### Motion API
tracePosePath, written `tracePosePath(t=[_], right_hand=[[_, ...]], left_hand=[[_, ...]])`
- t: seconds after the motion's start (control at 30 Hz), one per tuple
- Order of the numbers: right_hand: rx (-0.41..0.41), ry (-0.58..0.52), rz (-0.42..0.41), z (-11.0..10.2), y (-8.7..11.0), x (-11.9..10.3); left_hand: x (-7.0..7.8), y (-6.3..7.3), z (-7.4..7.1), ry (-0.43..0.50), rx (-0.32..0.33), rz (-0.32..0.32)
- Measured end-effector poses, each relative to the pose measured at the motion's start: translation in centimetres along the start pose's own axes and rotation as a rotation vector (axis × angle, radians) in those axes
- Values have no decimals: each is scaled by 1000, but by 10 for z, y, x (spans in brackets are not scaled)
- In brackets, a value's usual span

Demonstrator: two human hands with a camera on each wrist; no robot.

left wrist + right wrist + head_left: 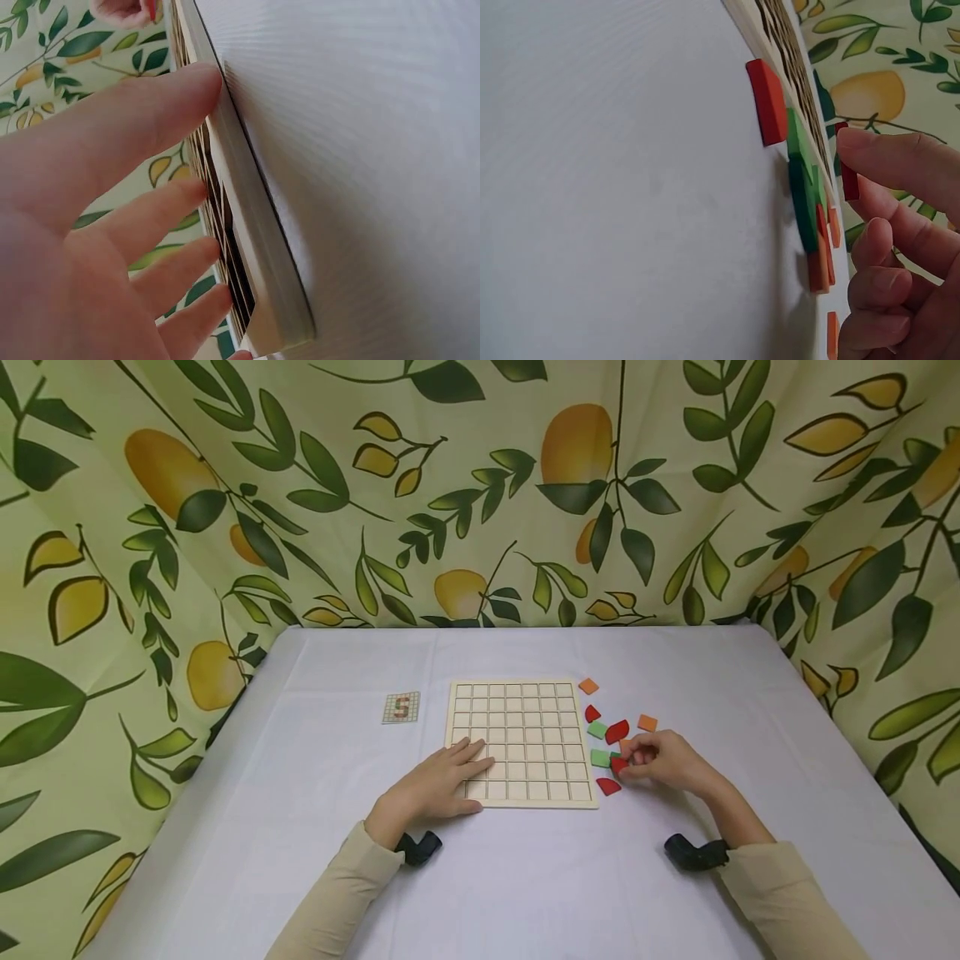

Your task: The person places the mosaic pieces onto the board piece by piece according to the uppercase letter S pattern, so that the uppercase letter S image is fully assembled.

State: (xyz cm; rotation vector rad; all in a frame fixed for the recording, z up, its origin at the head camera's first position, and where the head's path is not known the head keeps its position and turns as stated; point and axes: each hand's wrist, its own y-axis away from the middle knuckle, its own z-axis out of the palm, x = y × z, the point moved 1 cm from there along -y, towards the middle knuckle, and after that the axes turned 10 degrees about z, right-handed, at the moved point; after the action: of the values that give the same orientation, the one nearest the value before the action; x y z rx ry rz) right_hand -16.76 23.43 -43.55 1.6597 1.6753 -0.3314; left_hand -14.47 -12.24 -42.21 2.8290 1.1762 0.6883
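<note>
A pale wooden grid board lies flat on the table, its square cells bare. My left hand rests on its near left corner, fingers spread over the cells and thumb against the near edge. To the right of the board, my right hand pinches a red rounded-edge piece between thumb and fingers, just above the table. Around it lie loose flat pieces: a red one, a light green one, another red one and a dark green one, partly hidden in the head view.
A small card with a coloured pattern on a grid lies left of the board. Orange squares lie farther back among the pieces. White cloth covers the table, and a leaf-and-fruit patterned curtain hangs behind and at both sides.
</note>
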Motion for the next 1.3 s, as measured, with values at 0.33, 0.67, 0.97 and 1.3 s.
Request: tracePosePath(t=[0.33,0.67,0.97,1.3], right_hand=[[30,-33,-7,-4,-9,-15],[51,-86,-9,0,-15,-27],[72,-134,38,6,-28,-41],[82,-196,45,17,-45,-49]], left_hand=[[0,-1,1,16,-2,-4],[-1,-2,3,-20,-9,18],[0,0,2,-20,-1,27],[-1,1,4,-13,-7,1]])
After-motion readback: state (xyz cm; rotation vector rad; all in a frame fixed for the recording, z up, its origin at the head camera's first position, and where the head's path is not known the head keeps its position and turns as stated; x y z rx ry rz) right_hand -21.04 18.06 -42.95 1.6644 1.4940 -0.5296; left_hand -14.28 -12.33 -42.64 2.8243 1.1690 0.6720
